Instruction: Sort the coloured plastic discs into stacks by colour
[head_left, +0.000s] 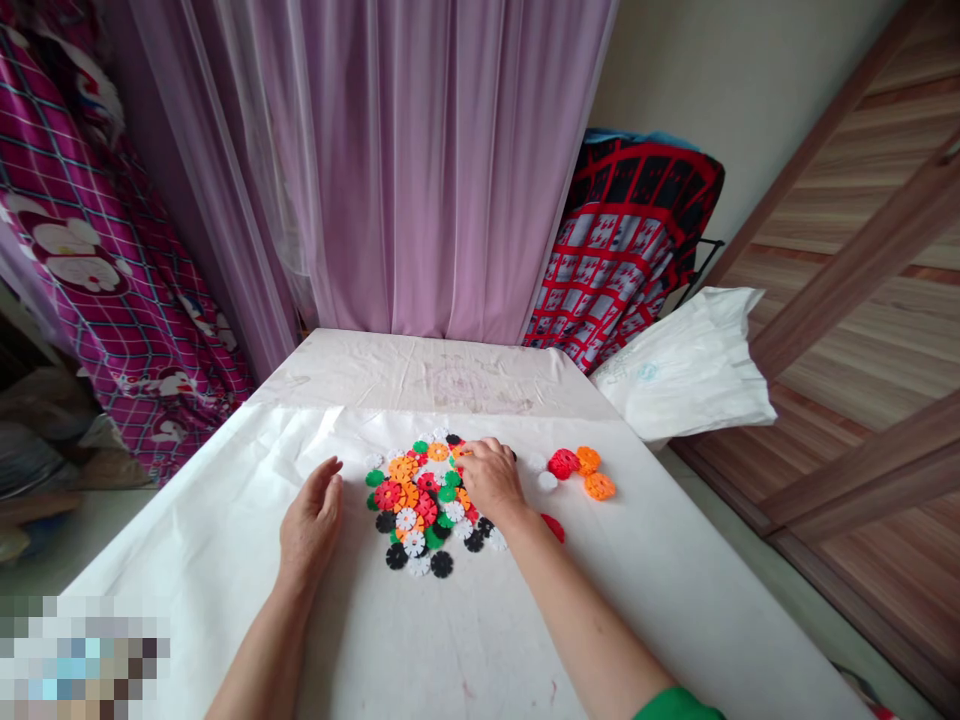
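Observation:
A loose pile of notched plastic discs (405, 493) in red, orange, green, white and black lies on the white-covered table (420, 650). My right hand (491, 478) reaches over the pile's upper right edge, its fingertips down among the discs; whether it grips one is hidden. To the left of the pile, my left hand (311, 515) rests on its side near the cloth, fingers together with a gap from the thumb, holding nothing. Right of my right hand lie red discs (563, 463), orange discs (599, 486) and white discs (547, 482). Another red piece (553, 527) shows beside my right forearm.
A white bag (686, 365) hangs at the table's right edge. Purple curtains (435, 180) stand behind the table, with a red and black patterned cloth (622, 240) to their right. A wooden wardrobe (862, 300) is at the far right, a magenta patterned cloth (112, 270) at the left.

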